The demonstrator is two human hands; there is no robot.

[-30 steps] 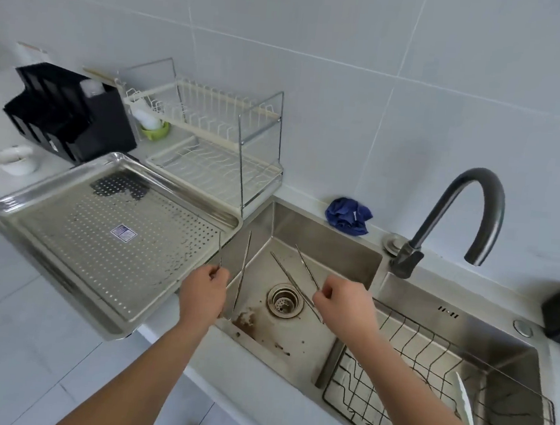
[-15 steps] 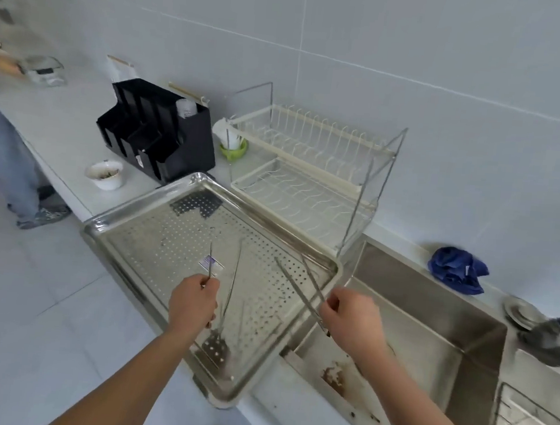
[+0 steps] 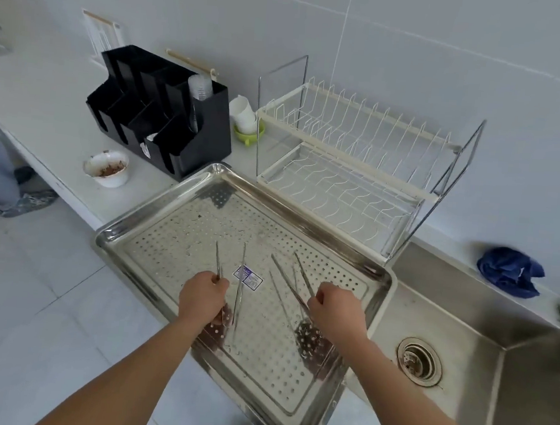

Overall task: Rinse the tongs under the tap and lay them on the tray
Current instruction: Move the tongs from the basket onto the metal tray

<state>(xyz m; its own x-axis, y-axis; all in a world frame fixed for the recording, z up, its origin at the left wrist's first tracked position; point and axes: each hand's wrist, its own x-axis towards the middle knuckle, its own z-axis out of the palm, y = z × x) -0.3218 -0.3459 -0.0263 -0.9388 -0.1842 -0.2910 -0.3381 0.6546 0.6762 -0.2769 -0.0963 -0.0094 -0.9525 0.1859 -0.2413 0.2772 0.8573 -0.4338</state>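
L hand [image 3: 202, 295], R hand [image 3: 334, 307] grip tongs [image 3: 242, 270] over tray [image 3: 201, 239].

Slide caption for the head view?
Left hand and right hand hold slim tongs over the perforated tray beside the sink.

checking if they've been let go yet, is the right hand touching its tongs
Touching. The head view shows the right hand curled round the near end of its tongs, prongs out over the tray.
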